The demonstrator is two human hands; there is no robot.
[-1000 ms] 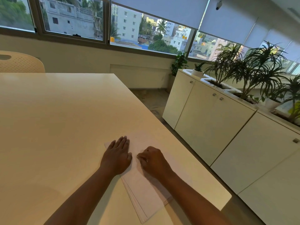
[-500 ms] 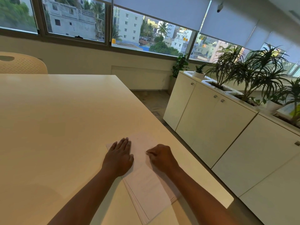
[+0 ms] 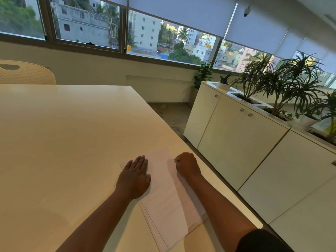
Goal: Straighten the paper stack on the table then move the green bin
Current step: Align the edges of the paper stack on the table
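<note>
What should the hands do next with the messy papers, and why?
Probably slide the right hand back toward the left hand, nudging the loose sheets into line. The paper stack looks fanned out, with the lower sheets sticking out to the right, while the left hand lies flat on it, pinning its left side to the table.

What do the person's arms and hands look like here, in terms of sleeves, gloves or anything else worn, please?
Both forearms are bare up to the edge of the frame. The left hand and the right hand wear no gloves, and no watch or bracelet shows at either wrist. A dark sleeve covers the right upper arm near the bottom edge. No rings can be made out.
</note>
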